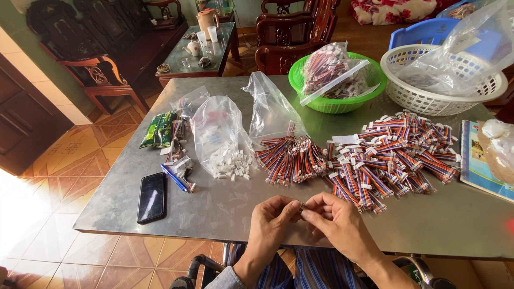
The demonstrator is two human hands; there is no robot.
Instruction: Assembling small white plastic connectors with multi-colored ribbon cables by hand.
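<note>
Both hands meet at table's (225,214) near edge: left hand (270,217) & right hand (334,219), fingertips pinched together on a tiny part (301,206), too small to ID. Just beyond: loose wires (292,158), w/ bigger wire pile (396,152) to the right. Bag (217,134) spills white connectors (233,166). Phone (151,197) lies left, well apart.

phone: black (151,197), flat near the steel table's (225,214) left edge
pen: blue (173,177), beside the phone
green basket (336,101): holds a bagged wire bundle
white basket (428,96): far right
</note>
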